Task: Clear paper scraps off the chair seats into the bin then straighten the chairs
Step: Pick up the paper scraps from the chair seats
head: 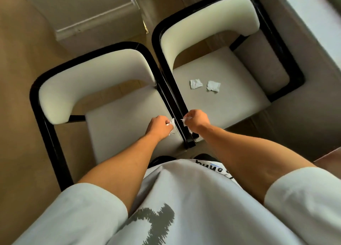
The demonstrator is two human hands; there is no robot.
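Two cream chairs with black frames stand side by side below me. Over the front right of the left chair's seat (118, 119), my left hand (160, 125) grips a white paper scrap (172, 123). My right hand (196, 120) grips another white paper scrap (185, 122) above the front left corner of the right chair's seat (230, 104). Two crumpled scraps lie mid-seat on the right chair, one (196, 83) to the left of the other (213, 86). No bin is in view.
A pale cabinet or wall corner (88, 15) stands behind the left chair. A grey table edge (310, 47) runs along the right, with the right chair tucked against it. Tan floor (16, 89) lies open to the left.
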